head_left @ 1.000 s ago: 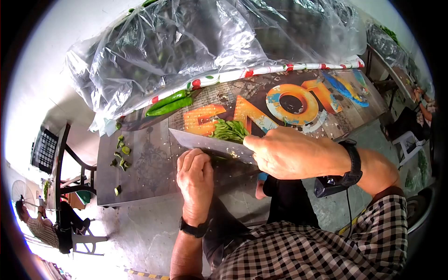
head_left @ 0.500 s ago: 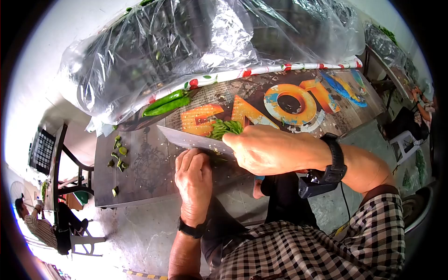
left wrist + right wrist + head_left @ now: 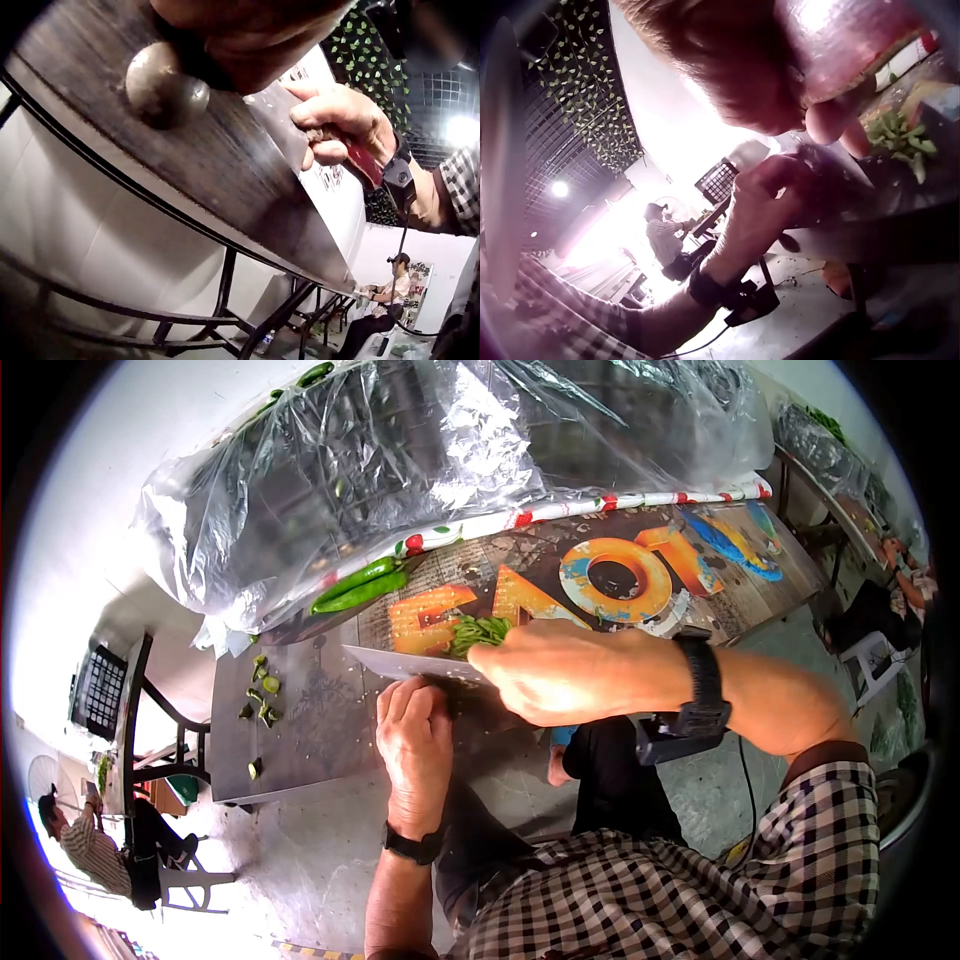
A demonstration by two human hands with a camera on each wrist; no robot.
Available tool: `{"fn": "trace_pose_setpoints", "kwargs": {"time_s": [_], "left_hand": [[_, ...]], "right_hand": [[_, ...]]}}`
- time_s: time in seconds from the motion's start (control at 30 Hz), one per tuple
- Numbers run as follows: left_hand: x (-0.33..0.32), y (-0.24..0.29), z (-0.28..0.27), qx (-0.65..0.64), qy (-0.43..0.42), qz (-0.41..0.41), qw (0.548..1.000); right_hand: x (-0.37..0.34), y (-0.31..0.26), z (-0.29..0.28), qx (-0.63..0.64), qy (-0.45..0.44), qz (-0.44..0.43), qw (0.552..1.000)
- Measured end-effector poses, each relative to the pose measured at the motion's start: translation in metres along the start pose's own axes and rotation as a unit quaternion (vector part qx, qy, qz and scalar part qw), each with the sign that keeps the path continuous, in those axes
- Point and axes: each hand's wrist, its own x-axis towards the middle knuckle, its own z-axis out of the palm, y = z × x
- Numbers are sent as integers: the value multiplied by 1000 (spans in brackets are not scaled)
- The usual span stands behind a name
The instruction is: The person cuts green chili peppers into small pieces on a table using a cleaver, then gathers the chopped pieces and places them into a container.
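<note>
My right hand (image 3: 560,670) grips a wide-bladed kitchen knife (image 3: 415,662); its reddish handle (image 3: 364,161) shows in the left wrist view. Against the near side of the blade, my left hand (image 3: 412,735) has its fingers curled down over a green pepper, mostly hidden under the hand. A pile of sliced green pepper (image 3: 478,632) lies just beyond the blade, partly behind my right hand. Two whole long green peppers (image 3: 358,588) rest farther back. In the left wrist view a rounded, glossy end (image 3: 166,86) shows below the left hand.
Cut pepper stem ends (image 3: 262,685) are scattered at the left of the patterned table (image 3: 300,750). Clear plastic sheeting (image 3: 450,440) covers a heap at the back. People sit at other tables, one on the left (image 3: 95,850) and one on the right (image 3: 905,595).
My right hand and the knife have shifted left, closer to the left hand. The left hand stays nearly in place with its fingers curled.
</note>
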Motion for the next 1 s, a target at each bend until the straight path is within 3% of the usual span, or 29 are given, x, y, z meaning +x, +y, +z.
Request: {"fn": "trace_pose_setpoints", "kwargs": {"time_s": [0.17,0.27,0.3,0.4,0.47,0.53,0.57,0.63,0.8,0.83,1.0], "left_hand": [[1,0,1,-9,0,-1,1000],[2,1,0,-17,2,-3,1000],[2,1,1,-15,2,-5,1000],[1,2,2,-5,2,-10,1000],[3,2,2,10,1,-3,1000],[2,1,3,11,13,7,1000],[1,1,4,11,20,13,1000],[0,1,4,12,22,11,1000],[1,9,-9,46,37,27,998],[1,9,-16,101,3,30,994],[2,-5,-18,65,-36,-18,997]], "right_hand": [[-24,12,5,-20,45,-53,997],[-32,12,0,-25,-1,-3,1000],[-36,13,-1,-24,31,-25,999],[-34,16,-2,-29,23,-25,999],[-26,25,10,-172,13,-71,982],[-21,34,19,-231,44,-114,965],[-19,38,19,-223,77,-132,963],[-17,26,0,-59,40,-8,997],[-20,32,6,-27,66,20,997],[-20,33,7,-30,69,15,997],[-17,32,7,-7,77,17,997]]}}
